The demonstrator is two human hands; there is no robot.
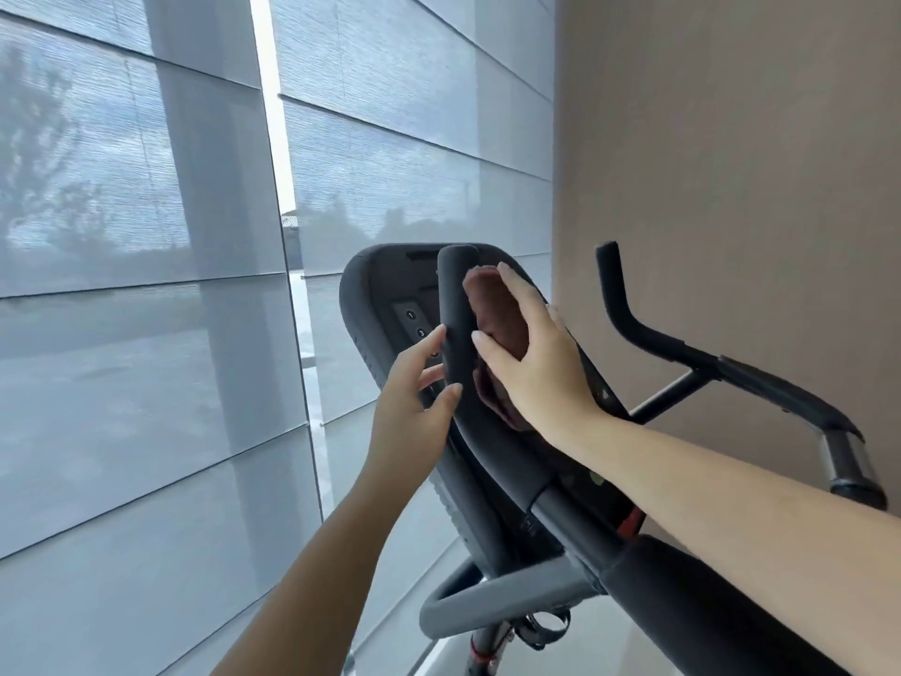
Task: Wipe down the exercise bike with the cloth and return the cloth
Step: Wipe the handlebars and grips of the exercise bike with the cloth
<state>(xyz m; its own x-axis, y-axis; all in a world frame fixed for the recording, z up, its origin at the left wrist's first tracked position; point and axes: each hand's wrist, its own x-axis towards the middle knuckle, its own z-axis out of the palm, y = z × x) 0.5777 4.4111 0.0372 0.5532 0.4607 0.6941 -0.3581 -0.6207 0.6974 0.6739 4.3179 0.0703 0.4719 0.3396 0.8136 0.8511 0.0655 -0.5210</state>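
Currently the dark reddish-brown cloth lies bunched against the sloping face of the black, rounded console at the top of the black and grey exercise bike. The right hand covers the cloth from the near side. Its fingers are straight and close together and press the fabric flat onto the console, with the thumb stretched out along the cloth's left edge. A fold of the cloth shows above the fingertips and another hangs out below the palm.

Just left of the cloth stands the black foam-covered left handlebar upright, which crosses in front of the console. The left hand holds this upright lightly from the left. Its thumb lies on the near side and its fingers reach to the far side, with the index fingertip touching the foam higher up. The two hands are near each other, with only the upright between them.

The matching right handlebar upright rises well apart to the right, and a grey looped bar curves below the console.

Behind the bike, tall windows with pale grey translucent blinds fill the left of the room. A plain beige wall closes the right side. A strip of pale floor shows at the bottom.
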